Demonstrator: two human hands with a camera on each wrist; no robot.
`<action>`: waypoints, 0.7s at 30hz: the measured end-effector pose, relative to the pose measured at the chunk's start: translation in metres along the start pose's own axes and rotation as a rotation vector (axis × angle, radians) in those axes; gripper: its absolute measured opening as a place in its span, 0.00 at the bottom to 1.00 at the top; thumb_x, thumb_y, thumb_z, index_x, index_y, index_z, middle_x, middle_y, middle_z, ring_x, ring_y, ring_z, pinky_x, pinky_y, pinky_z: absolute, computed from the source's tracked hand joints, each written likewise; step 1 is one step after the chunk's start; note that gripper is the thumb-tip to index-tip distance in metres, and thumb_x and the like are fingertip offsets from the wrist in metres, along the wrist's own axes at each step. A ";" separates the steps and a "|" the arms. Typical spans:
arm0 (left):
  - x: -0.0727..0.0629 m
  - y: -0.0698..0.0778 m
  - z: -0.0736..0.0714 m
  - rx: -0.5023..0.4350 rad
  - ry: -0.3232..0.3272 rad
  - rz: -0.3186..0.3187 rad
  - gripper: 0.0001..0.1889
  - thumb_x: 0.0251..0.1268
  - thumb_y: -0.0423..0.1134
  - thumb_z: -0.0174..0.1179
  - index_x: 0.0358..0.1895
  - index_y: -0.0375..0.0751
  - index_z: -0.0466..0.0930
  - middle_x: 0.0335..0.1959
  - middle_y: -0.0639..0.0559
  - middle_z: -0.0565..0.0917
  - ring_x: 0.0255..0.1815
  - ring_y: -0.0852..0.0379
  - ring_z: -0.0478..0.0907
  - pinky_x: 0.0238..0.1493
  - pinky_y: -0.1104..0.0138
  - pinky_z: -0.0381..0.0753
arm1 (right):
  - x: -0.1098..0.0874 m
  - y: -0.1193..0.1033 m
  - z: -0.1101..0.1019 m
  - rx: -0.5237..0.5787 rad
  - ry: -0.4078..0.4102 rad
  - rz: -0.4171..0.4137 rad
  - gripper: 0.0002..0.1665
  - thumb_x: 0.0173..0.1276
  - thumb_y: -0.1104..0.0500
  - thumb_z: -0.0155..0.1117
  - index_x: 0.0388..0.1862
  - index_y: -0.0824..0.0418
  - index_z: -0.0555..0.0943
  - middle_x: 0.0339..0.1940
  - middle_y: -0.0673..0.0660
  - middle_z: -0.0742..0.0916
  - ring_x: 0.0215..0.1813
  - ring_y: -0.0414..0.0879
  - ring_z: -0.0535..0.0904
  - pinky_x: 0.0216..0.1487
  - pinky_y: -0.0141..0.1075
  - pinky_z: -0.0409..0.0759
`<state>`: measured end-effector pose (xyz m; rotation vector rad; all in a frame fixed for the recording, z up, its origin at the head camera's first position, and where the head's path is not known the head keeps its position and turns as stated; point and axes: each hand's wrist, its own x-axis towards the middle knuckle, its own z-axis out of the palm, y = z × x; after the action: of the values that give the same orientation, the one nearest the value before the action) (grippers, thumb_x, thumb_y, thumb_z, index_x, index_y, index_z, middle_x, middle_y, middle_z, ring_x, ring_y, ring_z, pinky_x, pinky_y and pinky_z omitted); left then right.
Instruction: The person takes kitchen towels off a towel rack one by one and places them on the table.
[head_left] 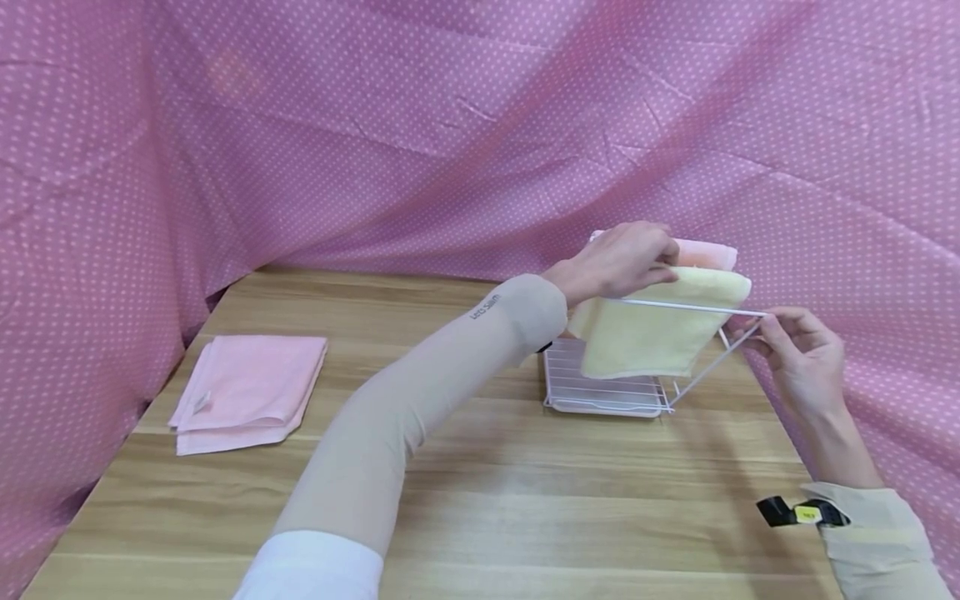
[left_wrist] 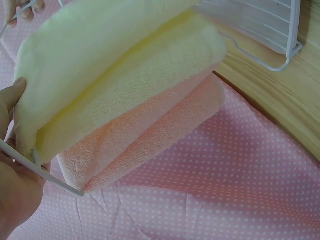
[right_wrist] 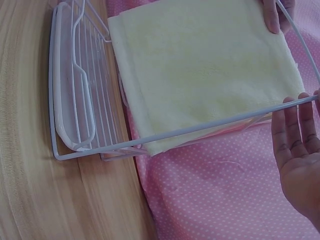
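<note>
Evidently the largest thing is a pink, white-dotted curtain (head_left: 375, 150), hanging in folds behind and at both sides of the wood-grained bench (head_left: 480, 517). On the bench, right of centre and towards the back, stands a white wire rack (head_left: 686, 307). A yellow cloth (head_left: 645, 342) hangs in its upper part, behind the near top bar, with its folded upper edge rising above that bar. A folded pink cloth (head_left: 255, 379) lies flat on the bench, well apart to the left, a small pale tag showing near one corner. Just behind the yellow one hangs a peach-pink cloth (head_left: 708, 254), mostly hidden by it in the head view. Low in the rack, beneath the wires, sits a shallow white tray (right_wrist: 65, 100). The left hand (head_left: 618, 254) reaches over the rack, its fingers closed in a pinch on the yellow cloth's upper edge. The right hand (head_left: 810, 358) has thumb and fingers drawn together on the rack's upper right corner. Smallest is a black strap (head_left: 780, 510) with a yellow label at the right wrist.
</note>
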<state>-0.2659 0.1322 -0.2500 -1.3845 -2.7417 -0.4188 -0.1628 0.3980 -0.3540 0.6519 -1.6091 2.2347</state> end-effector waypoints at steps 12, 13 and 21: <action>0.000 -0.003 -0.006 -0.068 0.006 0.010 0.15 0.81 0.49 0.56 0.59 0.49 0.85 0.59 0.56 0.85 0.58 0.63 0.82 0.59 0.77 0.78 | 0.003 0.002 -0.007 0.098 -0.041 0.032 0.14 0.79 0.79 0.46 0.51 0.77 0.80 0.44 0.65 0.91 0.47 0.52 0.91 0.52 0.37 0.90; -0.001 -0.004 -0.007 -0.075 0.007 0.009 0.16 0.81 0.49 0.56 0.60 0.48 0.85 0.60 0.56 0.85 0.58 0.63 0.82 0.60 0.77 0.78 | 0.003 0.002 -0.007 0.106 -0.048 0.030 0.14 0.79 0.79 0.46 0.51 0.77 0.80 0.44 0.65 0.91 0.47 0.52 0.91 0.53 0.37 0.90; -0.005 -0.007 -0.012 -0.107 0.016 -0.004 0.15 0.82 0.49 0.57 0.59 0.48 0.85 0.59 0.55 0.85 0.57 0.62 0.81 0.58 0.76 0.79 | 0.002 0.003 -0.005 -0.011 0.010 0.002 0.10 0.79 0.75 0.52 0.48 0.72 0.82 0.41 0.60 0.92 0.43 0.50 0.91 0.49 0.35 0.90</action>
<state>-0.2698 0.1214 -0.2411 -1.3915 -2.7469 -0.5824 -0.1669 0.4013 -0.3569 0.6355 -1.6165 2.2258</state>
